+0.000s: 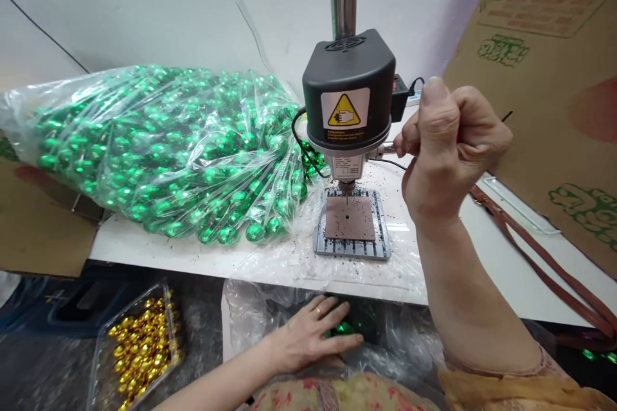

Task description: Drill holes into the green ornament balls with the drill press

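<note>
My right hand (448, 141) is closed in a fist at the lever (386, 149) of a small black and silver bench drill press (351, 87). Most of the lever is hidden behind my fingers. Below the drill's chuck, a brown square plate (351, 226) with a small hole lies on the slotted metal base (383, 245); dark shavings are scattered about. Down by my lap, my left hand (321, 331), with a ring on one finger, is spread open over clear plastic (250, 308). A few shiny green balls (344, 327) show between its fingers.
A big clear bag (159, 148) of faceted green balls fills the left of the white table (159, 249). Lower left stands a clear bin (96, 359) of gold balls. At right are a cardboard box (535, 96) and a brown strap (540, 257).
</note>
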Demonstrator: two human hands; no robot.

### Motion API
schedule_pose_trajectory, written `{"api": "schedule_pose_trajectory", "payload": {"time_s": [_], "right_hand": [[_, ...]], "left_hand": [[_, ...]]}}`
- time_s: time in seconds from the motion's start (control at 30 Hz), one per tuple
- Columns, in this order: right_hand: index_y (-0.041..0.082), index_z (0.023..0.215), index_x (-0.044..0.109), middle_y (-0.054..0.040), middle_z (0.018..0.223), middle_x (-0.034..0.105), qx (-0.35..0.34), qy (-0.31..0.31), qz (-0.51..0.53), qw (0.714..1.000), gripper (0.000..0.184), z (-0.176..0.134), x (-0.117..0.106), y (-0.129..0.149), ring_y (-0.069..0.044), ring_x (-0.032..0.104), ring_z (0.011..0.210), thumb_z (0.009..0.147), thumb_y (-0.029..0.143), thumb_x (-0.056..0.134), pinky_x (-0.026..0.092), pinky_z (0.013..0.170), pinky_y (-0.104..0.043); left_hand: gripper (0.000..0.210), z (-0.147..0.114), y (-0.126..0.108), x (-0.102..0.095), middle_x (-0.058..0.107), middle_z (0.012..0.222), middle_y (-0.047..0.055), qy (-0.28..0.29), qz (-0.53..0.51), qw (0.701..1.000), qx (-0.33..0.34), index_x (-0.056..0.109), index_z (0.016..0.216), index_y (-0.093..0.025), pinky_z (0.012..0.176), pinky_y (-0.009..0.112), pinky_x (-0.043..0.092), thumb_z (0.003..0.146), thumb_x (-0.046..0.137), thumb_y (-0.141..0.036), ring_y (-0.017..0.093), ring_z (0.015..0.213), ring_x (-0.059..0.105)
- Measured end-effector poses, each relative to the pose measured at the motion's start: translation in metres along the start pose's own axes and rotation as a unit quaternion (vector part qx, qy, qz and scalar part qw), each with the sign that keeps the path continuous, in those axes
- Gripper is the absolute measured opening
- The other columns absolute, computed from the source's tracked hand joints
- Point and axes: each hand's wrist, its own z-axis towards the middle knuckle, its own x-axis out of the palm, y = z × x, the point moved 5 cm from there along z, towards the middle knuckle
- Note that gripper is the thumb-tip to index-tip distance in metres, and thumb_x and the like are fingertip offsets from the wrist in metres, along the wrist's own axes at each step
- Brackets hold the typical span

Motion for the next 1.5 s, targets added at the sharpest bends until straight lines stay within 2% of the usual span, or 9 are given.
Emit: {"api": "schedule_pose_trajectory", "payload": {"time_s": [0.2, 0.33, 0.47, 0.8, 0.87, 0.97, 1.13, 1.4, 1.5], "right_hand": [[0.024, 0.059, 0.029, 0.0061, 0.051, 0.028, -0.011, -0.003, -0.008, 1.000, 0.047, -0.001, 0.000, 0.001, -0.007, 0.034, 0.043, 0.092, 0.030, 0.062, 0.029, 0.045, -0.032], [0.023, 0.059, 0.029, 0.0060, 0.051, 0.029, -0.021, -0.004, -0.005, 1.000, 0.047, -0.002, 0.000, 0.001, -0.006, 0.033, 0.044, 0.093, 0.030, 0.061, 0.028, 0.045, -0.031], [0.023, 0.059, 0.029, 0.0061, 0.053, 0.028, -0.014, -0.004, -0.004, 1.000, 0.047, -0.002, -0.001, 0.000, -0.006, 0.034, 0.045, 0.092, 0.033, 0.062, 0.028, 0.046, -0.031], [0.024, 0.061, 0.032, 0.0059, 0.053, 0.028, -0.001, 0.007, -0.011, 1.000, 0.047, -0.002, -0.002, -0.003, -0.007, 0.035, 0.045, 0.092, 0.041, 0.062, 0.029, 0.045, -0.031], [0.024, 0.060, 0.031, 0.0057, 0.053, 0.028, 0.005, 0.005, -0.017, 1.000, 0.048, -0.002, -0.002, -0.004, -0.008, 0.034, 0.045, 0.091, 0.044, 0.062, 0.030, 0.045, -0.032], [0.025, 0.061, 0.033, 0.0061, 0.053, 0.030, 0.005, -0.002, -0.003, 1.000, 0.047, -0.002, -0.002, -0.004, -0.008, 0.034, 0.045, 0.090, 0.043, 0.064, 0.030, 0.045, -0.033], [0.024, 0.063, 0.031, 0.0064, 0.055, 0.029, -0.001, 0.009, -0.021, 1.000, 0.045, -0.003, -0.001, -0.003, -0.006, 0.035, 0.046, 0.093, 0.043, 0.060, 0.030, 0.046, -0.029], [0.024, 0.064, 0.033, 0.0055, 0.056, 0.030, -0.014, 0.019, -0.016, 1.000, 0.044, -0.004, -0.001, -0.003, -0.006, 0.032, 0.047, 0.094, 0.042, 0.058, 0.029, 0.047, -0.029], [0.023, 0.064, 0.033, 0.0059, 0.056, 0.029, -0.016, 0.022, -0.008, 1.000, 0.043, -0.004, -0.001, -0.003, -0.006, 0.032, 0.047, 0.094, 0.041, 0.058, 0.028, 0.047, -0.029]], "left_hand": [[0.036, 0.044, 0.105, -0.043, 0.073, 0.115, 0.011, -0.180, -0.015, 0.973, -0.143, 0.060, 0.129, -0.024, 0.095, 0.039, 0.057, 0.098, 0.046, -0.010, 0.023, 0.112, 0.069], [0.034, 0.090, 0.195, -0.050, 0.069, 0.115, 0.013, -0.072, 0.068, 0.946, -0.308, 0.064, 0.120, -0.020, 0.095, 0.042, 0.053, 0.093, 0.048, -0.005, 0.028, 0.109, 0.065], [0.032, 0.100, 0.241, -0.048, 0.065, 0.114, 0.018, 0.026, 0.158, 0.882, -0.443, 0.068, 0.108, -0.014, 0.095, 0.046, 0.050, 0.081, 0.060, 0.001, 0.036, 0.115, 0.058], [0.041, 0.076, 0.205, -0.085, 0.065, 0.097, 0.003, -0.341, -0.195, 0.827, -0.402, 0.061, 0.133, -0.026, 0.076, 0.029, 0.050, 0.094, 0.063, -0.039, 0.016, 0.077, 0.059], [0.043, 0.075, 0.194, -0.088, 0.065, 0.110, 0.005, -0.329, -0.128, 0.850, -0.391, 0.060, 0.135, -0.027, 0.082, 0.031, 0.051, 0.093, 0.065, -0.035, 0.018, 0.086, 0.061], [0.048, 0.079, 0.189, -0.075, 0.062, 0.128, 0.012, -0.180, 0.047, 0.907, -0.379, 0.060, 0.137, -0.026, 0.098, 0.041, 0.048, 0.090, 0.065, -0.023, 0.028, 0.110, 0.062], [0.054, 0.075, 0.207, -0.044, 0.067, 0.120, 0.017, 0.048, 0.201, 0.886, -0.415, 0.053, 0.144, -0.020, 0.106, 0.054, 0.043, 0.091, 0.062, -0.017, 0.037, 0.117, 0.061], [0.034, 0.080, 0.213, -0.043, 0.068, 0.126, 0.015, -0.005, 0.174, 0.919, -0.353, 0.063, 0.118, -0.022, 0.118, 0.063, 0.030, 0.086, 0.072, -0.017, 0.039, 0.131, 0.054], [0.035, 0.075, 0.207, -0.057, 0.065, 0.125, 0.014, -0.129, 0.110, 0.918, -0.358, 0.064, 0.121, -0.022, 0.115, 0.055, 0.039, 0.086, 0.070, -0.020, 0.034, 0.127, 0.057]]}}
